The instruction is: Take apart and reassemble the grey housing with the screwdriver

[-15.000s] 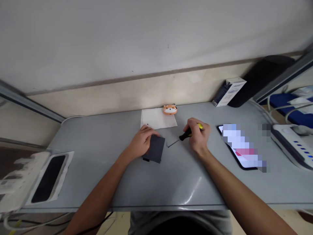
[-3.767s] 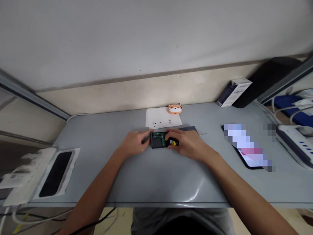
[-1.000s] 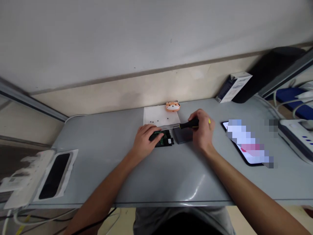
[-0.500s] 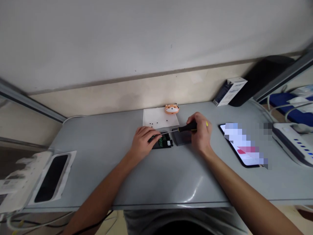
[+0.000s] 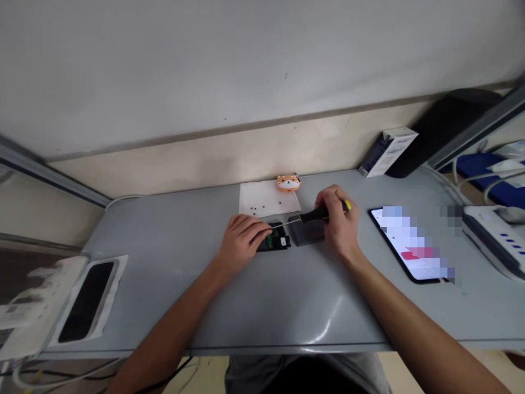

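Observation:
My right hand is closed round the black and yellow handle of a screwdriver. Its thin shaft points left, nearly level, with the tip at the fingers of my left hand. Those left fingers are drawn together at the tip; whatever is between them is hidden. Under them lies a black casing with a green circuit board, partly covered by the left hand. A dark flat cover rests just right of it, below the screwdriver and partly behind my right hand.
Several tiny dark screws lie on a white paper, where an orange animal-faced case also sits. A lit phone lies to the right, near a carton and a power strip. A dark phone lies at left.
The screwdriver's handle has turned in my right hand, showing more of its yellow end. My right hand has shifted slightly right. The left hand stays at the tip.

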The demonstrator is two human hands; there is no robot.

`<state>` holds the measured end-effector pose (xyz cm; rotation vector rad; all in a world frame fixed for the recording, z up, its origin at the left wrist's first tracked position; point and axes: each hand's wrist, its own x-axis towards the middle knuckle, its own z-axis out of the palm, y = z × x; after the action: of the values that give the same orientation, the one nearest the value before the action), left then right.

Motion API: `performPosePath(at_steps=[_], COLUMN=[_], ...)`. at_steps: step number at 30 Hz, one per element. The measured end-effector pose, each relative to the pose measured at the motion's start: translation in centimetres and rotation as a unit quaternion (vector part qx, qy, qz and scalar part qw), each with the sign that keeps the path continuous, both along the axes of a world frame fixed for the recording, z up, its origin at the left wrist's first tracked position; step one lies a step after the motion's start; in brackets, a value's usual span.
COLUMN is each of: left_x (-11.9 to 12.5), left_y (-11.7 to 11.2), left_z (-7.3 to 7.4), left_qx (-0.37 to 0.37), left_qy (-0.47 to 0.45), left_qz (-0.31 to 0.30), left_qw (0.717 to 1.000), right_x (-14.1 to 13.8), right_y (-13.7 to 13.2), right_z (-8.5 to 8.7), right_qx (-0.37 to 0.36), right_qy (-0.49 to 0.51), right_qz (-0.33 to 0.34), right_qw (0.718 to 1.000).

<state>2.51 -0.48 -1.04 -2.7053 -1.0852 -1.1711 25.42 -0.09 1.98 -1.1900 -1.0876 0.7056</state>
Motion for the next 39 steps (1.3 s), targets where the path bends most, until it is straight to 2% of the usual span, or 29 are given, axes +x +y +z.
performPosePath(at_steps=[5, 10, 18, 30, 39], left_x=[0.4, 0.4, 0.0, 0.2, 0.2], left_y=[-0.3, -0.5, -0.5, -0.1, -0.2], left_z=[-0.3, -0.9, -0.1, -1.0, -0.8], left_qx=[0.002, -0.085, -0.206, -0.203, -0.195], left_qy=[0.024, 0.057, 0.141, 0.126, 0.132], left_qz=[-0.012, 0.005, 0.007, -0.007, -0.007], left_qw=[1.0, 0.995, 0.968, 0.971, 0.972], right_x=[-0.2, -0.3, -0.3, -0.5, -0.7], right_y=[-0.5, -1.0, -0.8, -0.9, -0.9], right_z=[0.2, -0.1, -1.2, -1.7, -1.7], right_qx=[0.084, 0.154, 0.131, 0.125, 0.125], right_qy=[-0.046, -0.118, -0.166, -0.162, -0.163], right_qz=[0.019, 0.012, 0.007, 0.032, 0.039], right_qw=[0.995, 0.981, 0.977, 0.978, 0.978])
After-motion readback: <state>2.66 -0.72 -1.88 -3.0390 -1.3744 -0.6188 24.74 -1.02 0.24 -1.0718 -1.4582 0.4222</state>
